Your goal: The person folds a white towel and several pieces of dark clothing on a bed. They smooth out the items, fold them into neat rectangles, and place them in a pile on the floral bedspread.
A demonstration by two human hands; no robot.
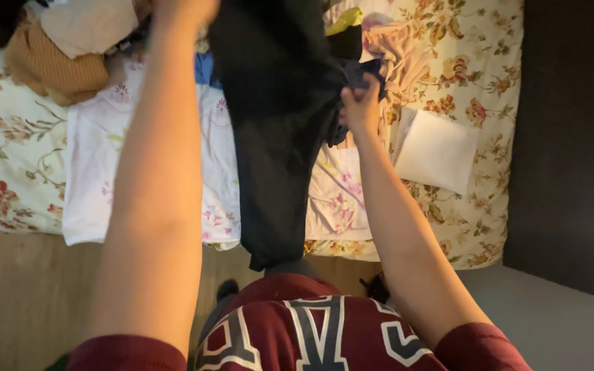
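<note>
While hung over bed [462, 227], black garment [276, 130]: right hand [360, 103] fist-gripped on edge, left hand [183, 8] grip cut off, can't tell.

I see a bed [489, 227] in a cream floral cover, a white flowered sheet [97, 172] spread across its left and middle, a folded white cloth [438, 151] on my right, heaped clothes [56, 62] at the far left corner.
</note>
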